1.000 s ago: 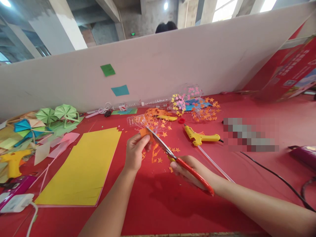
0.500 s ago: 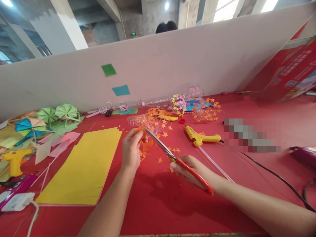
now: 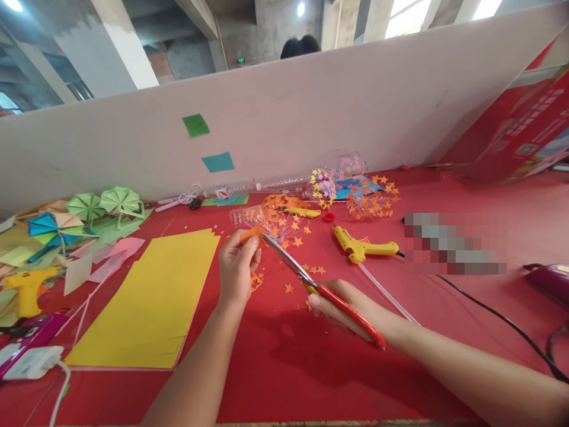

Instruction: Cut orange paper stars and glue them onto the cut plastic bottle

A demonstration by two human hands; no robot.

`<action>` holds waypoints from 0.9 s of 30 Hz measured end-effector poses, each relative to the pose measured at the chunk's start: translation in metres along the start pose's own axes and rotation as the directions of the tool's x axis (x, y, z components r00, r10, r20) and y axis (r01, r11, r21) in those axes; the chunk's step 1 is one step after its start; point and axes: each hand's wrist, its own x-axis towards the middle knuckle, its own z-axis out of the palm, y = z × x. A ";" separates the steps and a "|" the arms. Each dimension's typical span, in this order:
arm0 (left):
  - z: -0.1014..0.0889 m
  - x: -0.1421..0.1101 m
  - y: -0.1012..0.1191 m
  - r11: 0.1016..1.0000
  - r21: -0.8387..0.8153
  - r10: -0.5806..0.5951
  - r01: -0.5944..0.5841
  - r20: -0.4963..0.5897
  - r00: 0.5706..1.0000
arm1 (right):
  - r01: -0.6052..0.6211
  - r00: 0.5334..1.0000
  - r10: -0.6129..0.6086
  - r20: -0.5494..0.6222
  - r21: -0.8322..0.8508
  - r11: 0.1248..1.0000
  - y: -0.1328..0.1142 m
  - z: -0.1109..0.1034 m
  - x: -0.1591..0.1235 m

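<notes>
My left hand (image 3: 237, 267) pinches a small piece of orange paper (image 3: 251, 233) between thumb and fingers. My right hand (image 3: 344, 305) is wrapped round the red handles of a pair of scissors (image 3: 287, 259). The blade tips lie right at the orange paper, beside my left fingertips. Below the hands, orange paper stars (image 3: 288, 288) and an orange scrap (image 3: 256, 281) lie on the red tabletop (image 3: 284, 367). Behind them is a clear plastic bottle piece (image 3: 244, 217) with orange stars around it.
A yellow glue gun (image 3: 362, 246) with a clear stick lies to the right. A yellow utility knife (image 3: 302, 212) rests further back. Yellow paper sheets (image 3: 142, 308) are stacked at left, near green paper umbrellas (image 3: 119, 200). A white partition (image 3: 267, 118) stands behind.
An orange paper strip that hung below my left hand is gone from there. Both hands and the scissors stay in nearly the same place.
</notes>
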 end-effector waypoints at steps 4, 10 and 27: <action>0.000 0.000 0.002 1.000 -0.010 0.003 -0.003 0.035 0.999 | -0.010 1.000 0.010 -0.005 -0.004 1.000 0.000 0.000 0.000; 0.000 0.000 0.003 1.000 -0.007 -0.012 0.013 0.025 1.000 | -0.021 1.000 0.021 -0.007 -0.008 1.000 0.001 0.001 0.000; 0.002 -0.001 0.005 0.996 -0.065 -0.058 0.061 0.060 0.997 | -0.086 0.996 0.082 0.044 0.093 0.992 -0.008 0.002 -0.004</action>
